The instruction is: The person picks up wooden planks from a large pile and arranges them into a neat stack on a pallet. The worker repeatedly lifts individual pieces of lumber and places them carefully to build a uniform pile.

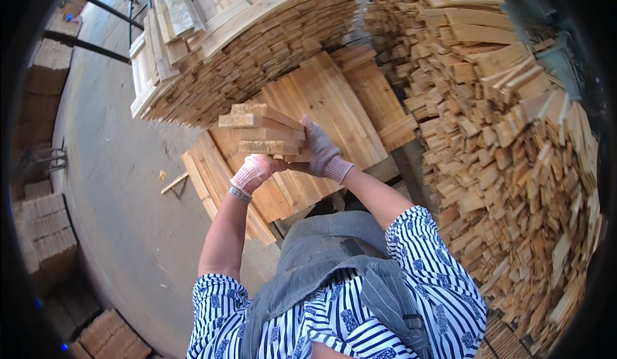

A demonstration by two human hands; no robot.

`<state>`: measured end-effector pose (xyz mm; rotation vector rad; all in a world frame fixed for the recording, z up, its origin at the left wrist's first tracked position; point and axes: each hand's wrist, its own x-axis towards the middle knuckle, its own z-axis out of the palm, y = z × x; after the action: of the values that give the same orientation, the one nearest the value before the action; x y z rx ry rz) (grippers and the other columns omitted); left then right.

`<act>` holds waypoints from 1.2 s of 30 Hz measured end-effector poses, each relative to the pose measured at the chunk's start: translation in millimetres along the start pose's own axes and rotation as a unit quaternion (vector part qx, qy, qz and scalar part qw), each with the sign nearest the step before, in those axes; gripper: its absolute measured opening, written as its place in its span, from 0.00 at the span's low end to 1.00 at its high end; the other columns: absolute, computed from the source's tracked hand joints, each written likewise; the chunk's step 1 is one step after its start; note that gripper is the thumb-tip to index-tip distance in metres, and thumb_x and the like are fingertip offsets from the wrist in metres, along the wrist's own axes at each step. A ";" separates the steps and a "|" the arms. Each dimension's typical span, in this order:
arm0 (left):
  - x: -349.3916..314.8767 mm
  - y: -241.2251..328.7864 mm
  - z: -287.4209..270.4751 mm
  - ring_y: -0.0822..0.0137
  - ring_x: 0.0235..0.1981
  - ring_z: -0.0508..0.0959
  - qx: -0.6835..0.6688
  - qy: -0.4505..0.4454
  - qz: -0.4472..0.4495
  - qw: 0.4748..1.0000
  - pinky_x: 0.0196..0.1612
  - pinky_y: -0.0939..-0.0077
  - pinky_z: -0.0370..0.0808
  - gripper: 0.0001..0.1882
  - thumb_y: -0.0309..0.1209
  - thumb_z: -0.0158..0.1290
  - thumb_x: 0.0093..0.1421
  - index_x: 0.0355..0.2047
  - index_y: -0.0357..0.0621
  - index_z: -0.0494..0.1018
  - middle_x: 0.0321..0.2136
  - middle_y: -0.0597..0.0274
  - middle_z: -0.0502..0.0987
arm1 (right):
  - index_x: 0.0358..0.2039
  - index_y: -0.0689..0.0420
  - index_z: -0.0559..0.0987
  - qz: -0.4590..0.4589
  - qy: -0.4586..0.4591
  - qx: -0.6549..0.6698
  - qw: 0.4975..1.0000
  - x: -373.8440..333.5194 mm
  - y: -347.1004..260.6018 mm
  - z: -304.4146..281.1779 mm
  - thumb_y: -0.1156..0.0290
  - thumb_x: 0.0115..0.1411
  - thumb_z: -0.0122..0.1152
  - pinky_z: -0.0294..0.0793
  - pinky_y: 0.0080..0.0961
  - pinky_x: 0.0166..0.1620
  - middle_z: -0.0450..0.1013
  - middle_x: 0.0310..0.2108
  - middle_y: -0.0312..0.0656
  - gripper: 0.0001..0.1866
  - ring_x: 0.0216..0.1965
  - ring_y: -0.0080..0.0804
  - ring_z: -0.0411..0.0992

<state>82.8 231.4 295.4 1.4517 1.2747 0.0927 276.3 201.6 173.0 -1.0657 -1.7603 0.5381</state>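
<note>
Between my gloved hands is a small stack of short wooden boards, its ends uneven. My left hand, in a pale pink work glove, grips the stack from below at its near side. My right hand, in a greyish glove, is closed around the stack's right end. The fingers of both hands are partly hidden by the wood. Under the stack lies a surface of flat boards laid side by side.
A tall stack of long planks stands at the back left. On the right rises a large heap of short wood pieces. Stacked wood bundles line the far left of the concrete floor. Black metal bars stick out at upper left.
</note>
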 end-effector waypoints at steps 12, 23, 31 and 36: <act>28.7 46.2 31.2 0.58 0.59 0.72 -0.685 0.012 0.081 0.724 0.65 0.59 0.67 0.32 0.21 0.57 0.53 0.60 0.46 0.68 0.52 0.58 0.76 | 0.70 0.63 0.50 0.326 -0.286 -0.150 0.888 101.2 -62.2 -101.4 0.39 0.47 0.70 0.70 0.40 0.57 0.69 0.52 0.55 0.62 0.53 0.50 0.71; 91.4 -97.3 138.3 0.57 0.66 0.62 -0.467 0.238 -0.217 0.823 0.65 0.61 0.61 0.42 0.37 0.58 0.63 0.71 0.40 0.50 0.66 0.49 0.60 | 0.72 0.49 0.49 0.440 -0.373 -0.326 0.750 -11.8 73.6 -40.8 0.43 0.52 0.67 0.62 0.43 0.59 0.60 0.59 0.48 0.55 0.61 0.45 0.60; 112.0 -112.4 128.6 0.50 0.69 0.58 -0.211 0.188 -0.291 0.914 0.69 0.61 0.55 0.51 0.44 0.62 0.58 0.72 0.37 0.46 0.68 0.38 0.58 | 0.72 0.59 0.51 0.526 -0.329 -0.090 0.779 20.5 99.4 -103.1 0.50 0.49 0.73 0.66 0.32 0.63 0.66 0.61 0.58 0.58 0.62 0.44 0.67; 190.1 -113.0 117.2 0.47 0.71 0.54 -0.016 0.187 -0.332 0.924 0.69 0.57 0.55 0.61 0.54 0.63 0.54 0.73 0.39 0.39 0.70 0.37 0.50 | 0.70 0.66 0.54 0.526 -0.109 0.363 0.761 -9.1 151.0 -186.7 0.69 0.46 0.77 0.62 0.28 0.65 0.63 0.65 0.51 0.55 0.65 0.36 0.62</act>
<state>167.6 263.9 62.2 0.9278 2.0120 -0.0695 508.2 252.5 136.1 -1.3397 -0.7654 1.9171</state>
